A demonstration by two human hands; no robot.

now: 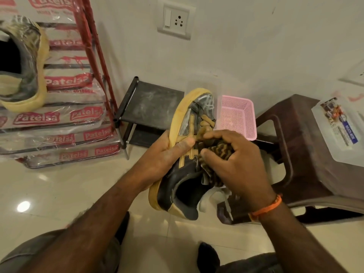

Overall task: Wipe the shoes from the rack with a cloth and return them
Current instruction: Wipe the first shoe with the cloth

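Shoes first: we hold one black-and-tan shoe (183, 154) in front of the shoe rack (149, 107), its mate (21, 62) up at left. Our left hand (167, 152) grips its sole; our right hand (238, 160) bunches the striped cloth (216, 152) against its side.

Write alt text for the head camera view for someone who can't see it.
A person's left hand holds a black and tan shoe while the right hand presses a striped cloth against its side. Behind stand a black shoe rack and a pink basket.
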